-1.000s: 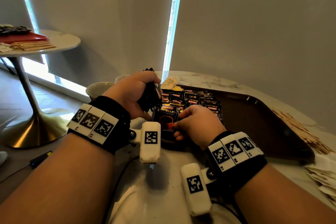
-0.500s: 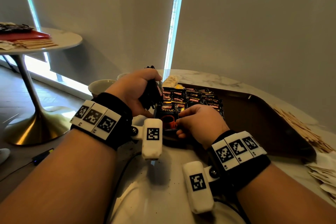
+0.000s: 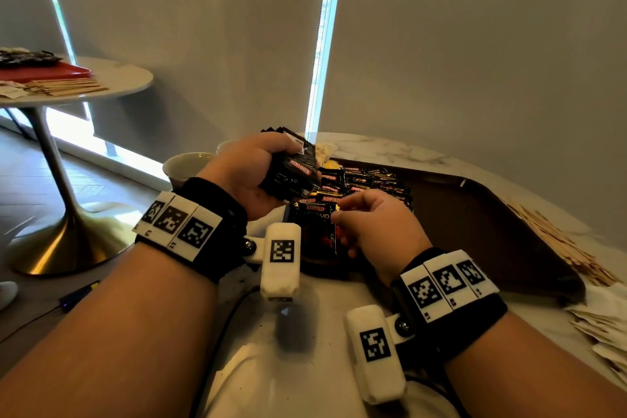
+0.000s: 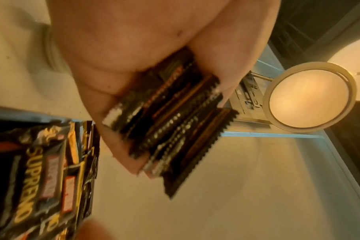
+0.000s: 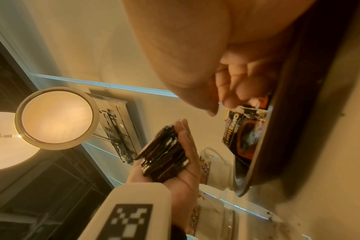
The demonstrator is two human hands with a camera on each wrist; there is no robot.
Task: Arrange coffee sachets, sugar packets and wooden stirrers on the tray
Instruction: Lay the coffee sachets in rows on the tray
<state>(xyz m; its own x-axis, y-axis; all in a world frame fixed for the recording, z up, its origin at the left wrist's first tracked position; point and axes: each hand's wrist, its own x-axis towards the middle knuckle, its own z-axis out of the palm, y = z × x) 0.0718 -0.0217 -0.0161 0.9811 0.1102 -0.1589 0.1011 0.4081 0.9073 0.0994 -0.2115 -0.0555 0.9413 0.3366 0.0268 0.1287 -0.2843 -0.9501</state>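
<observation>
Left hand [image 3: 244, 170] wrapped tight around a fat stack of coffee sachets [image 3: 290, 168], held up just left of and above the right-hand pinch. Right hand [image 3: 373, 231] pinching one sachet [image 3: 312, 231] by its top right edge, flat at the tray's [image 3: 475, 224] near left corner. More sachets [image 3: 366, 183] in rows just beyond that pinch. Wooden stirrers [image 3: 556, 241] and sugar packets [image 3: 604, 329] well off right, outside the tray.

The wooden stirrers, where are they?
In the head view, the stirrers lie heaped on the table at the right, just outside the tray, above the sugar packets.
</observation>
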